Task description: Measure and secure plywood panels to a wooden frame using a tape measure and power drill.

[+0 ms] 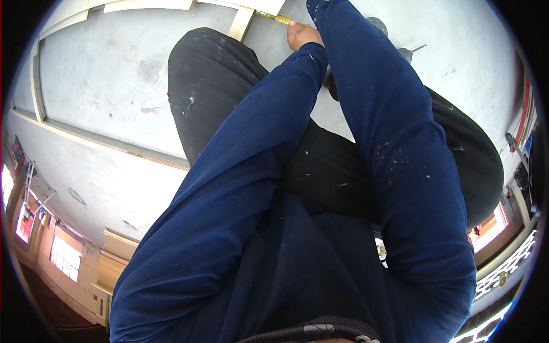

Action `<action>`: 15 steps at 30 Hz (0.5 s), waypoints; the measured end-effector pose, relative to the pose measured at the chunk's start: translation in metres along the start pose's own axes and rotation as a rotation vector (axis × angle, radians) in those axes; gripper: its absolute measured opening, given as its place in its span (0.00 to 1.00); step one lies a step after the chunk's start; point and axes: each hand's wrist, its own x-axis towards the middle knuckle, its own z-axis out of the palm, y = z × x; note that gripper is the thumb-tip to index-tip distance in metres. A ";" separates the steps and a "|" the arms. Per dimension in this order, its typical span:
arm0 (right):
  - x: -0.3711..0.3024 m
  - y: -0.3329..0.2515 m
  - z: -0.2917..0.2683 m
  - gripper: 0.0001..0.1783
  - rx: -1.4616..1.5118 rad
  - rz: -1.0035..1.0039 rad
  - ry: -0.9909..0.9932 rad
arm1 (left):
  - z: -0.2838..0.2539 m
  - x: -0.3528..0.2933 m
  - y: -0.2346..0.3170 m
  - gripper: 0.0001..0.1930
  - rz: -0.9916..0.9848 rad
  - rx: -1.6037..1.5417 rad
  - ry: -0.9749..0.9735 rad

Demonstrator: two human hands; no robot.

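My left hand (301, 36) is near the top edge, its fingers closed at the end of a yellow tape measure blade (274, 18). The blade runs left from my fingertips past a pale wooden strip (242, 23). My right arm (380, 86) reaches up beside the left one, and its hand lies beyond the top edge, out of view. Part of the left hand is hidden by its own sleeve and by the right sleeve. The tape's case does not show.
Wooden strips form a frame (103, 139) on the grey floor to the left. Right of my right sleeve lies a drill-like tool (407, 54) with a thin bit, partly hidden. My bent legs (211, 74) are between the arms and the frame. Boards (114, 263) stand at lower left.
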 end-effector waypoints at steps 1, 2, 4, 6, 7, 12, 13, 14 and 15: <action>-0.001 0.000 0.000 0.48 0.016 0.009 -0.009 | 0.000 0.000 0.000 0.24 0.000 -0.011 0.006; -0.002 -0.002 0.001 0.48 0.018 0.008 -0.011 | -0.001 0.002 -0.001 0.24 0.001 -0.023 0.014; -0.003 -0.005 0.004 0.48 -0.031 0.010 0.006 | 0.001 0.005 -0.001 0.23 -0.007 -0.071 0.031; -0.002 -0.003 0.003 0.47 -0.069 0.022 0.025 | 0.003 0.005 -0.002 0.23 -0.016 -0.122 0.053; -0.002 -0.001 0.001 0.47 -0.108 0.035 0.047 | 0.003 0.002 -0.004 0.23 -0.020 -0.086 0.042; 0.005 0.002 0.004 0.44 -0.085 -0.027 0.045 | 0.007 0.002 0.001 0.22 -0.013 -0.122 0.081; 0.007 0.006 0.001 0.42 -0.063 -0.048 0.042 | 0.009 -0.002 0.004 0.22 -0.010 -0.135 0.096; 0.006 0.007 0.000 0.41 -0.037 -0.066 0.034 | 0.009 -0.006 0.006 0.22 -0.018 -0.124 0.109; 0.005 0.008 0.000 0.39 -0.030 -0.078 0.034 | 0.010 -0.007 0.009 0.21 -0.026 -0.114 0.121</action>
